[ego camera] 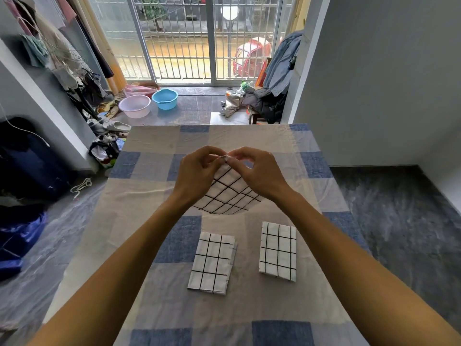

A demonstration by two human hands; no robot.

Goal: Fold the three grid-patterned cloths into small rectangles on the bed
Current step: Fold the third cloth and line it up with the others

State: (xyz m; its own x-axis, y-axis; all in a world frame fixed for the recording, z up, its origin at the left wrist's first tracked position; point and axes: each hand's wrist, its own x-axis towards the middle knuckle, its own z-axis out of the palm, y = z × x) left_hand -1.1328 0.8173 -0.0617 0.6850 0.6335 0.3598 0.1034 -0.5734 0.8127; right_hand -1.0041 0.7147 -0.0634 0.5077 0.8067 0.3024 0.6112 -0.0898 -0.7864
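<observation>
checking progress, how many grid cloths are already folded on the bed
2 folded: the left folded cloth and the right folded cloth lie apart on the bed. A third cloth is pinched up by the left hand and right hand.

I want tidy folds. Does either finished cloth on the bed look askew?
The left folded cloth sits tilted, with an under layer peeking out along its right edge. The right folded cloth looks even.
</observation>
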